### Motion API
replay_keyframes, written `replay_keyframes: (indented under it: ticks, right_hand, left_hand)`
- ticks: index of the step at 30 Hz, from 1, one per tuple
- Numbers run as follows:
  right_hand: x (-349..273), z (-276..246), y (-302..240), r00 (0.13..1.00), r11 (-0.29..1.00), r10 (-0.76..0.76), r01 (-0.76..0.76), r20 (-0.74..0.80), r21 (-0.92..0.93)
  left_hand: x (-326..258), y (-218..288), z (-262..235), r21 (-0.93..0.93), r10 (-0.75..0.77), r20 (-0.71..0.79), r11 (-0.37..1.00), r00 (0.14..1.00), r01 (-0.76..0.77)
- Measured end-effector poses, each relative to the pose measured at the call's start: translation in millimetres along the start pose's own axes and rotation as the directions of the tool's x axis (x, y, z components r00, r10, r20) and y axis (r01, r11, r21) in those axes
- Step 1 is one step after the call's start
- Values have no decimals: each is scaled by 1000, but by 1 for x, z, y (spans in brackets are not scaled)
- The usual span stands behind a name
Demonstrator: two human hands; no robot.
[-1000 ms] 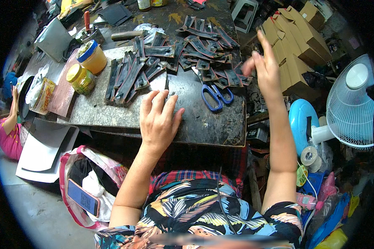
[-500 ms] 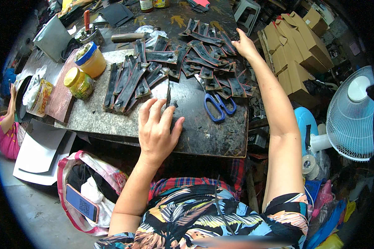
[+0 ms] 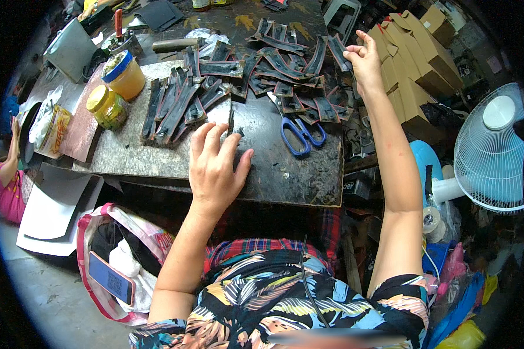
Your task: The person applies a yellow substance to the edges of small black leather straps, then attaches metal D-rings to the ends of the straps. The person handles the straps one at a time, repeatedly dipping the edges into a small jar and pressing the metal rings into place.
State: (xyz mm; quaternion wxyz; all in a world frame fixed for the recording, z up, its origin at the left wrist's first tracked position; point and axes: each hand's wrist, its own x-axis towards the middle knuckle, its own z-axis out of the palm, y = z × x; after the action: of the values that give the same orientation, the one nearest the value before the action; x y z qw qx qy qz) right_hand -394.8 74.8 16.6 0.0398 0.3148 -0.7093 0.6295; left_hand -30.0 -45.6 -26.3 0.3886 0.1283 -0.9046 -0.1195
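Note:
Off the table's far right edge, my right hand (image 3: 367, 65) pinches the end of a black strip with reddish edges (image 3: 338, 52) between thumb and finger. Similar black strips (image 3: 279, 64) lie in a tangled heap beside it, and a second pile (image 3: 177, 107) sits further left on a speckled stone slab (image 3: 140, 148). My left hand (image 3: 215, 168) hovers or rests at the slab's right edge, fingers apart and slightly curled, holding nothing I can see. Small black scraps (image 3: 239, 132) lie by its fingertips. To its right are blue-handled scissors (image 3: 297, 138), their blades partly under the heap.
Left on the table stand a yellow-lidded jar (image 3: 106, 109), a blue-rimmed tub (image 3: 124, 75) and a dark roller (image 3: 176, 45). Cardboard boxes (image 3: 416, 70) and a fan (image 3: 489, 148) are to the right. A bag with a phone (image 3: 112, 281) is at lower left; another person's arm (image 3: 10, 148) shows far left.
My right hand has drawn a black strip away from the heap, up and to the right. My left hand has stayed by the slab's edge. The whole view has shifted slightly.

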Motion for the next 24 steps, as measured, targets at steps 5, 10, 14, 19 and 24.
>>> replay_keyframes:
  ticks: [5,10,14,19,24]
  right_hand:
    - [-24,0,-14,996,997,67,-65,60,-43]
    - [-8,-2,3,987,987,154,-152,55,-45]
    - [1,-2,13,923,931,359,-343,138,-122]
    - [5,3,23,865,880,474,-462,163,-108]
    - [24,15,57,878,888,459,-450,134,-94]
  left_hand:
    - [1,3,-3,15,27,0,1000,1000,-27]
    - [43,15,4,-56,190,-115,979,975,-197]
    - [123,24,44,-72,267,-29,961,963,-268]
    - [162,25,98,-26,204,335,978,920,-208]
    - [189,16,149,23,203,332,974,921,-223]
